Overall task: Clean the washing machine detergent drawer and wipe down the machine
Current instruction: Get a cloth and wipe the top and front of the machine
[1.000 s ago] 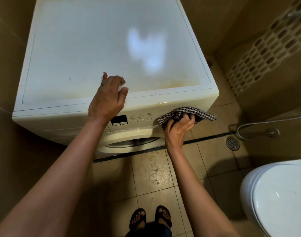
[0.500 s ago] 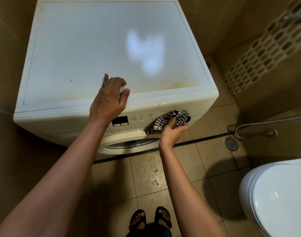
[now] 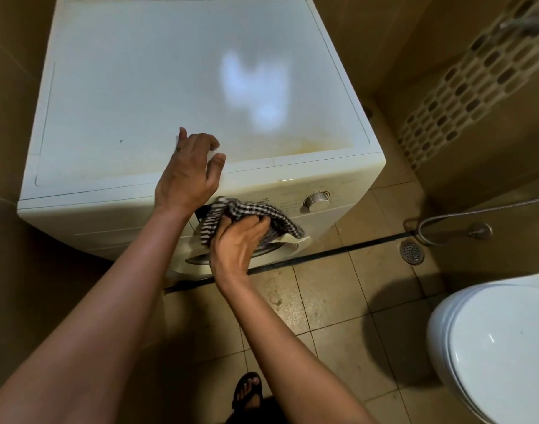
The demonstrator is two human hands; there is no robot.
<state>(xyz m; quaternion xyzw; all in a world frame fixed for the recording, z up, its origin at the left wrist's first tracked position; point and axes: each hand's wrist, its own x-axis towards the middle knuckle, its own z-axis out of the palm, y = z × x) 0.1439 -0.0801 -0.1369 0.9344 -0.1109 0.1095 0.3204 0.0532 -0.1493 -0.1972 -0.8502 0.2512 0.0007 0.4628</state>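
A white front-loading washing machine (image 3: 133, 96) fills the upper left, its top stained yellowish near the front right. My left hand (image 3: 188, 172) rests on the front edge of the top, fingers relaxed. My right hand (image 3: 237, 243) grips a bunched black-and-white checked cloth (image 3: 250, 214) and presses it against the control panel in the middle, just above the round door (image 3: 289, 241). A silver dial (image 3: 316, 199) shows to the right of the cloth. The display and the buttons lie hidden behind the cloth and my left wrist.
A white toilet (image 3: 494, 350) with its lid down stands at the lower right. A floor drain (image 3: 411, 251) and a metal hose (image 3: 464, 215) lie on the beige tiled floor right of the machine. Tiled walls close in on the left and back. My sandalled foot (image 3: 248, 390) is below.
My right hand has swept the cloth leftward along the control panel, from the right corner to the middle, uncovering the dial. My left hand has stayed on the top edge.
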